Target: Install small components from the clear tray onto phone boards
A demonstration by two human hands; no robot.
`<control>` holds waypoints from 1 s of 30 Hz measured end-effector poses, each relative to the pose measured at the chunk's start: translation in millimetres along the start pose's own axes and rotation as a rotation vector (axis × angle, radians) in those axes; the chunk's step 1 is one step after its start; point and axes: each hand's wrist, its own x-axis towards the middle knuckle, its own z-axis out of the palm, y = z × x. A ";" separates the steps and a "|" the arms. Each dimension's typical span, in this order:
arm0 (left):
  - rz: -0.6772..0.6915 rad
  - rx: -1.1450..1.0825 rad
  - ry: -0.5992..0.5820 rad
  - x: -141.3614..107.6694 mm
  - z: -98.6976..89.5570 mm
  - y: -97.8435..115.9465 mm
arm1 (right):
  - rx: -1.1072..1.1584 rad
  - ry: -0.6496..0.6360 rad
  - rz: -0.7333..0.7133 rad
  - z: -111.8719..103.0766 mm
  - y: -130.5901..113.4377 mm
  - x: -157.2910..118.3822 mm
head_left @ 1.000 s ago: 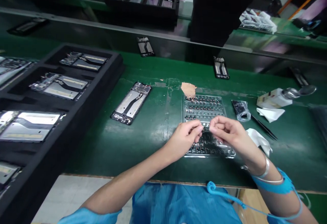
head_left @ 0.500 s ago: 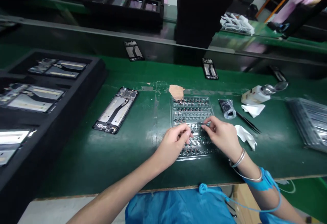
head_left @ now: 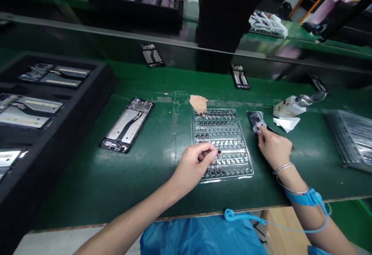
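Note:
My left hand [head_left: 200, 160] is over the clear plastic tray [head_left: 245, 160], thumb and forefinger pinching a small black component [head_left: 219, 151]. Rows of tiny parts sit in the tray's pockets. To the right of the tray, my right hand [head_left: 274, 146] has its fingertips closed at the lower end of a small clear plastic bag [head_left: 255, 118] with dark contents. Black tweezers [head_left: 271, 130] lie partly covered by that hand. An opened phone [head_left: 128, 125], its inside showing, rests on the green bench left of the tray.
A black foam tray [head_left: 100, 76] with opened phones stands at left. Two more phones [head_left: 152, 55] [head_left: 240, 76] lie at the back. A white bottle [head_left: 289, 107], a white wipe [head_left: 287, 123] and stacked clear trays [head_left: 353, 138] are at right. A blue wrist-strap cord [head_left: 247, 216] hangs at the bench's front edge.
My right hand has moved right, from above the tray to the plastic bag, now covering part of the tweezers and a wipe. The left hand stays over the tray with its component.

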 end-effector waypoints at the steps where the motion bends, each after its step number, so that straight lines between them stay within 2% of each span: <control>1: 0.002 -0.001 -0.003 -0.1 0.2 -0.3 | -0.011 0.006 -0.006 0.8 -0.4 -0.3; 5: -0.006 -0.002 -0.009 0.6 1.0 0.4 | -0.017 0.036 -0.021 -0.4 0.9 -2.7; 12: 0.005 -0.007 -0.008 1.1 0.0 3.0 | 0.090 0.173 -0.026 -4.1 3.1 -5.7; 18: -0.019 -0.031 -0.012 0.9 0.0 0.9 | 0.096 0.134 0.034 -7.8 2.9 -4.9; 25: -0.067 -0.214 -0.051 2.0 -0.2 0.9 | 0.119 0.090 0.044 -3.8 4.2 -7.2; 27: -0.075 -0.237 -0.048 1.6 -0.2 1.9 | 0.203 0.139 0.068 -13.8 -2.7 -9.6; 30: -0.090 -0.241 -0.045 1.5 0.4 2.1 | 0.622 0.156 0.075 -44.6 -26.2 -16.1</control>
